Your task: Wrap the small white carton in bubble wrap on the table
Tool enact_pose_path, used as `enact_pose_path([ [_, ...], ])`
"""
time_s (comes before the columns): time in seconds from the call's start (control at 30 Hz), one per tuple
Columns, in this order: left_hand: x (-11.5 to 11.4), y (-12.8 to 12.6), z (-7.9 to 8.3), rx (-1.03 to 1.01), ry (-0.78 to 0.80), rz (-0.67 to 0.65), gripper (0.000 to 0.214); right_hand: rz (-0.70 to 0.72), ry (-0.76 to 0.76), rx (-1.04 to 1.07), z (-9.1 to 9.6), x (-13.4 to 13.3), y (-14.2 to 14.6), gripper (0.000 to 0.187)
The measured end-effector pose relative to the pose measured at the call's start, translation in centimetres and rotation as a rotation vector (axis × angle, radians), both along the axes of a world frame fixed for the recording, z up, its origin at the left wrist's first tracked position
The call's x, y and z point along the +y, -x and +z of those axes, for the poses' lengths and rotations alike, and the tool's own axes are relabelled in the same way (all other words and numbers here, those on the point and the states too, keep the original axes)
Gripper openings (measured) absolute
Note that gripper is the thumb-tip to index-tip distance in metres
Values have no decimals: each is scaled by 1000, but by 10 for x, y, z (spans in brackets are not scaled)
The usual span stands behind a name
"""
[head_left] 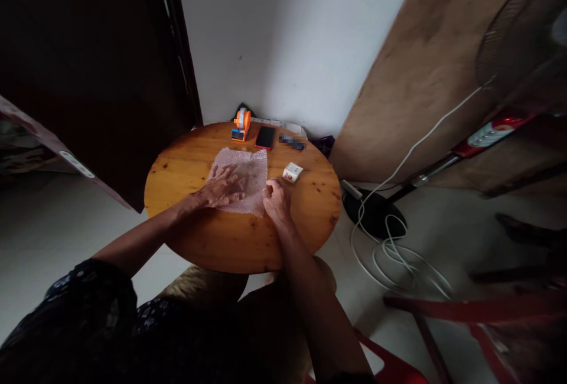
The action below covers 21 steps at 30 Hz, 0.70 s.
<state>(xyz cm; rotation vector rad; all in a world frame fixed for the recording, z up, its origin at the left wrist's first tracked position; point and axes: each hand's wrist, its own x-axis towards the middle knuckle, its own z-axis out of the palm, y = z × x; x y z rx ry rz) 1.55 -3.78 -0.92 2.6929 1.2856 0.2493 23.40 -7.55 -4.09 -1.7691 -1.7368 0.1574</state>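
A sheet of bubble wrap (252,174) lies flat on the round wooden table (305,218). My left hand (220,188) rests on its left part, palm down with the fingers spread. At the sheet's right edge is my right hand (277,197), its fingers curled closed; whether they pinch the edge is hidden. A small white box (292,172) with a red mark stands just beyond my right hand.
Toward the back of the table are an orange tape dispenser (241,124), a dark phone (265,137) and a blurred dark item (292,142). A white wall rises behind. On the right are a standing fan's base (376,215), a loose white cable (390,248) and a red chair (460,310).
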Motion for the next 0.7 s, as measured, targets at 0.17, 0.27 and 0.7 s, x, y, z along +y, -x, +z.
enact_pose_path([
  [0.17, -13, 9, -8, -7, 88, -207, 78, 56, -26, 77, -2, -3, -3, 27],
  [0.27, -15, 7, -17, -36, 89, -262, 80, 63, -110, 132, 6, -6, -15, 27],
  [0.7, -14, -1, -31, -120, 108, -270, 84, -146, 94, 284, 26, 41, -90, 34],
])
